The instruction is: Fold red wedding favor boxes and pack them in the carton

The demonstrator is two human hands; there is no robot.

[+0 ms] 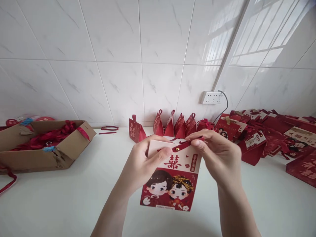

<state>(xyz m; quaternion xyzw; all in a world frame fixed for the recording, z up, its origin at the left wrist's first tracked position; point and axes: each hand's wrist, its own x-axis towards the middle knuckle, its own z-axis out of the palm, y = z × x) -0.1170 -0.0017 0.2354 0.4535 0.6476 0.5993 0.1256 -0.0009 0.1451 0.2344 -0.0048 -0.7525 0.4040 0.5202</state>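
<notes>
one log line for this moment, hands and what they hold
left hand: holds flat gift bag at top edge | right hand: pinches red strap at bag top | behind: folded red bags | left: cardboard box

A wall of large white tiles with faint grey veins rises behind a white table. To the right the wall turns a corner, and bright window light falls across the tiles there in a barred pattern. Low on the wall, a white socket strip is fixed, and a dark cable curves down from it.
</notes>
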